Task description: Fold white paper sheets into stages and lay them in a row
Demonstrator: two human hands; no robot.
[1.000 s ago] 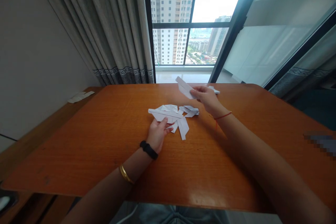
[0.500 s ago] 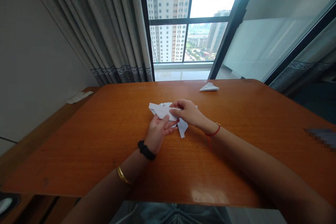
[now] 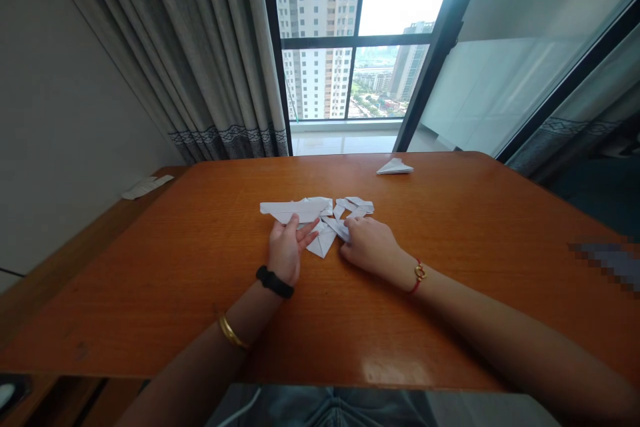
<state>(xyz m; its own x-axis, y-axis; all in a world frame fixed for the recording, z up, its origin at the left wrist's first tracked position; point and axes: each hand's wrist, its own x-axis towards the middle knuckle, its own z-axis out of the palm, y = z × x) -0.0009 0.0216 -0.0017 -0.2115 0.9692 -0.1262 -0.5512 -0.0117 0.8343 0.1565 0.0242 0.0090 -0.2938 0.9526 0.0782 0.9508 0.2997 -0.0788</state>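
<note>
My left hand (image 3: 287,247) holds a long folded piece of white paper (image 3: 285,210) by its lower edge, thumb in front and the other fingers reaching to the right behind it. Several more folded white papers (image 3: 323,240) lie on the table just beyond and to the right. One of them has a bent, open-looped shape (image 3: 357,201). My right hand (image 3: 367,243) is closed, its fingertips pinching a narrow folded paper strip (image 3: 337,227) at the right side of the group.
The wooden table (image 3: 200,280) spreads around both hands. A folded paper plane (image 3: 395,167) rests near its far edge. A crumpled paper (image 3: 147,187) lies on the ledge at left. A blurred grey object (image 3: 610,263) sits at the right edge.
My right hand has let go of the long folded paper and moved down to a strip on the table. My left hand has shifted left with the long paper, uncovering the other pieces.
</note>
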